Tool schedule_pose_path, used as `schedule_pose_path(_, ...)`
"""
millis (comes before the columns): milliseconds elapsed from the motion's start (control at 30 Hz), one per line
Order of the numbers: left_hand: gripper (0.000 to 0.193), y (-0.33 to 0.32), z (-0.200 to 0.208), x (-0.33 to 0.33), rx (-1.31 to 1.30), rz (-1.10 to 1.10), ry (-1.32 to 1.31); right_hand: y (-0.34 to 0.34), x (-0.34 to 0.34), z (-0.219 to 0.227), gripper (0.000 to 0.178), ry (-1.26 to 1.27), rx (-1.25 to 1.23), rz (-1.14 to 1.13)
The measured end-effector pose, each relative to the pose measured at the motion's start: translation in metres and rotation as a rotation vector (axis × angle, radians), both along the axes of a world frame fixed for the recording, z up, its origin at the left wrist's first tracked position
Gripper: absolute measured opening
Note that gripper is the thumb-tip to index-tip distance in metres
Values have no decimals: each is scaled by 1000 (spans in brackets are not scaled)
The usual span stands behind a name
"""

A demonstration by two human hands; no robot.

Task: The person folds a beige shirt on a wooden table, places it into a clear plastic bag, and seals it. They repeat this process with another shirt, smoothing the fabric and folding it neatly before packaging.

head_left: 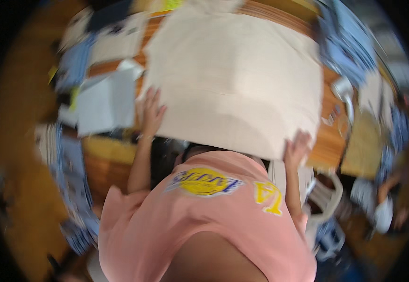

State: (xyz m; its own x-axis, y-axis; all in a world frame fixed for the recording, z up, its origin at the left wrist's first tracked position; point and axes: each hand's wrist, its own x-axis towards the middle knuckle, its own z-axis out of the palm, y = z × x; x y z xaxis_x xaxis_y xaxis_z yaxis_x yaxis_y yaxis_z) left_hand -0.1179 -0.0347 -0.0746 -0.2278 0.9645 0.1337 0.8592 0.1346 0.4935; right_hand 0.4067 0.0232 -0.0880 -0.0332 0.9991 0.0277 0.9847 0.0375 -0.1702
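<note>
A large cream garment (223, 70), looking like a shirt, lies spread flat over the wooden table (333, 101). Its near edge hangs close to my body. On its left side my left hand (152, 113) rests with fingers stretched out at the cloth's edge. At the near right corner, my right hand (299, 149) lies flat on the fabric, fingers spread and a little blurred. Neither hand grips anything that shows.
White paper sheets (107, 101) lie left of the garment. Blue folded clothes (347, 42) are piled at the far right, near a white handheld tool (343, 89). A plastic chair (326, 195) stands at the right. Another person (383, 202) sits beyond it.
</note>
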Motion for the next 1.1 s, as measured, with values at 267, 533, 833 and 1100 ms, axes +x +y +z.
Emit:
schedule_pose_path(267, 47, -69, 23, -134, -122, 830, 342, 58, -35, 61, 52, 464, 241, 272)
schedule_pose_path(533, 44, -79, 29, -160, -439, 569, 220, 96, -129, 77, 33, 699, -136, 567)
schedule_pose_path(833, 23, -47, 179, -72, 173, 710, 152, 75, -264, 109, 38, 835, -456, 1020)
schedule_pose_path(1100, 29, -19, 125, -12, 316, 305, -1224, 111, -286, 106, 53, 1699, -1055, -13)
